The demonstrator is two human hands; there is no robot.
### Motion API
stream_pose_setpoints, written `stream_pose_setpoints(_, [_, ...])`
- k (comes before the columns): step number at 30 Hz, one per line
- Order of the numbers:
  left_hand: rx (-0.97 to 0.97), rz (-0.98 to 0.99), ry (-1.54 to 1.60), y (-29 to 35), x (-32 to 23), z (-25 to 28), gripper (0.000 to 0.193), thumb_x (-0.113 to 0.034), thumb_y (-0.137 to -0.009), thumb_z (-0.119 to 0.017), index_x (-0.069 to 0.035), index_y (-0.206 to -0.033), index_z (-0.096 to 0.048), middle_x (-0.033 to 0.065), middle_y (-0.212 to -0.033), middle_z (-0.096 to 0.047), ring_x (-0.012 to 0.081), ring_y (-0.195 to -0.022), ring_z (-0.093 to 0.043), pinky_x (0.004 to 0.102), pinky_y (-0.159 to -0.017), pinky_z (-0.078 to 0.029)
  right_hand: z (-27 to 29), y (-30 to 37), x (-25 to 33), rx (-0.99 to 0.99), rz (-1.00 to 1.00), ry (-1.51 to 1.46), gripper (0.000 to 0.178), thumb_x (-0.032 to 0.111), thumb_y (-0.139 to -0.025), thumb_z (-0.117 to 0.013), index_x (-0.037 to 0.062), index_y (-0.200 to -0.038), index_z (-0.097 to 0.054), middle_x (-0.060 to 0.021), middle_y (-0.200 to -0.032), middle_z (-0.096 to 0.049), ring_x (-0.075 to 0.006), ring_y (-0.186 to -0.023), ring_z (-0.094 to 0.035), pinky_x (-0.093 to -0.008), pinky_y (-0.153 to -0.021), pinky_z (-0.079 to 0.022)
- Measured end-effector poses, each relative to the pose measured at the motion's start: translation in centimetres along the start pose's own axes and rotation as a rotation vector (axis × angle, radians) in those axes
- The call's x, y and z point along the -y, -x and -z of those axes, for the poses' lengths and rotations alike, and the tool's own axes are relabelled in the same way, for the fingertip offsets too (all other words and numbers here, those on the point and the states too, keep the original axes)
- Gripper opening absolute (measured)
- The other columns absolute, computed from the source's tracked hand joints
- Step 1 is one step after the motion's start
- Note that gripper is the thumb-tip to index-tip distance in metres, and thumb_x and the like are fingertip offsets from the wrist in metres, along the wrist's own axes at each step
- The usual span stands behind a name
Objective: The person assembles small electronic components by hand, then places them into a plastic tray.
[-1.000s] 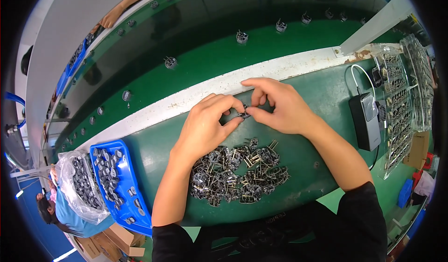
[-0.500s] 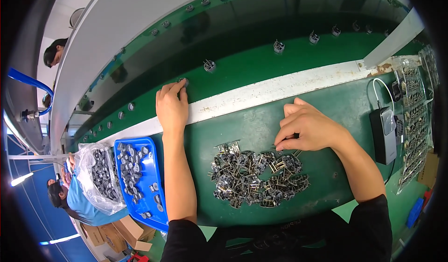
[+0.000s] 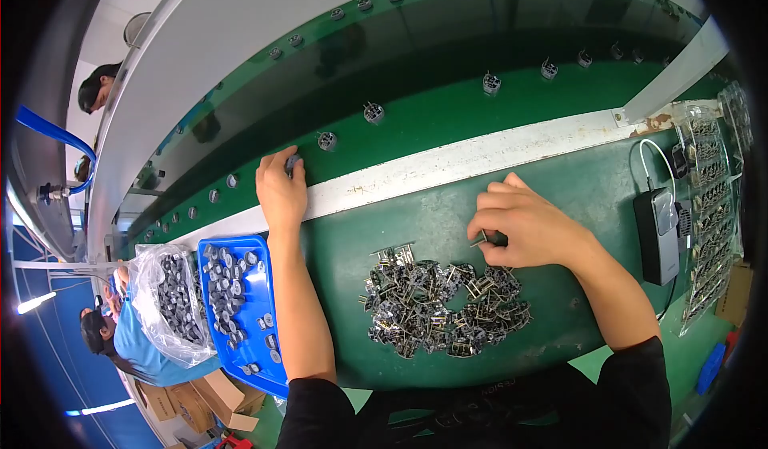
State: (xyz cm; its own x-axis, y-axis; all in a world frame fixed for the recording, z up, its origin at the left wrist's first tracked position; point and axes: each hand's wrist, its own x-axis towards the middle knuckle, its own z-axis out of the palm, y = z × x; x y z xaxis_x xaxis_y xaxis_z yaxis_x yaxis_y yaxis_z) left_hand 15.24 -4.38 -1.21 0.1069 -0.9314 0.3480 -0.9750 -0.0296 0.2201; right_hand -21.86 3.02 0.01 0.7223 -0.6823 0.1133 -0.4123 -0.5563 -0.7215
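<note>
On the green belt, my left hand [image 3: 280, 189] has its thumb and fingers closed around a small round grey part [image 3: 294, 162]. Just beyond it stands a similar round part with upright pins [image 3: 327, 140], apart from the fingers. My right hand [image 3: 528, 223] is above the green table, its thumb and fingertips pinching a small metal-pinned piece [image 3: 481, 240]. Below that hand lies a heap of dark pieces with metal prongs [image 3: 436, 309]. To the left of my left forearm, a blue tray [image 3: 268, 289] holds loose round grey parts [image 3: 226, 285].
A white rail [image 3: 448, 159] separates belt and table. More round parts [image 3: 491, 83] stand spaced along the belt. A clear bag of grey parts [image 3: 172, 297] adjoins the tray. At right are a cabled grey-black device [image 3: 660, 233] and clear packs [image 3: 708, 201]. A person [image 3: 148, 345] sits at left.
My left hand has moved left and slightly nearer, off one round part and onto another. Belt parts have shifted right. My right hand has lifted slightly, its pinched piece now showing more plainly.
</note>
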Motion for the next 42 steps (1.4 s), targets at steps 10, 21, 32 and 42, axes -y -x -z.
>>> stream_pose_setpoints(10, [0.491, -0.394, 0.745, 3.9, -13.6, 2.1, 0.044, 0.000, -0.075, -0.076, -0.007, -0.118, -0.067, 0.0089, -0.097, -0.063, 0.0207, -0.084, -0.063, 0.0323, -0.074, -0.053, -0.7, -0.6, -1.1, -0.406, -0.085, -0.331, 0.019, -0.002, -0.077, -0.075, 0.0067, -0.094, -0.074, -0.0020, -0.100, -0.062, -0.0186, -0.089, -0.061, -0.0296, -0.066, -0.051])
stream_pose_setpoints(21, [0.630, -0.421, 0.737, 4.8, -14.3, 1.5, 0.051, -0.006, -0.071, -0.080, -0.010, -0.120, -0.067, 0.0051, -0.097, -0.063, 0.0210, -0.090, -0.058, 0.0328, -0.079, -0.049, 0.1, -0.5, -1.5, -0.424, 0.013, 0.358, 0.027, 0.013, -0.069, -0.084, 0.0119, -0.094, -0.075, 0.0007, -0.089, -0.057, -0.0209, -0.082, -0.051, -0.0348, -0.074, -0.042])
stream_pose_setpoints(32, [0.621, -0.517, 0.708, 5.1, -13.6, 0.9, 0.045, -0.008, -0.071, -0.082, -0.010, -0.114, -0.071, 0.0062, -0.097, -0.061, 0.0242, -0.092, -0.057, 0.0353, -0.079, -0.049, 0.3, -0.4, -2.1, -0.329, -0.026, 0.151, 0.032, 0.028, -0.062, -0.090, 0.0120, -0.075, -0.065, 0.0029, -0.065, -0.052, -0.0189, -0.069, -0.049, -0.0333, -0.068, -0.039])
stream_pose_setpoints(42, [0.570, -0.486, 0.683, 5.4, -14.9, 1.3, 0.049, -0.008, -0.073, -0.080, -0.010, -0.120, -0.065, 0.0061, -0.096, -0.064, 0.0258, -0.090, -0.058, 0.0369, -0.082, -0.049, 0.0, -0.5, -2.3, -0.379, 0.034, 0.095, 0.017, 0.013, -0.073, -0.084, 0.0066, -0.082, -0.070, -0.0032, -0.071, -0.058, -0.0221, -0.069, -0.055, -0.0361, -0.064, -0.046])
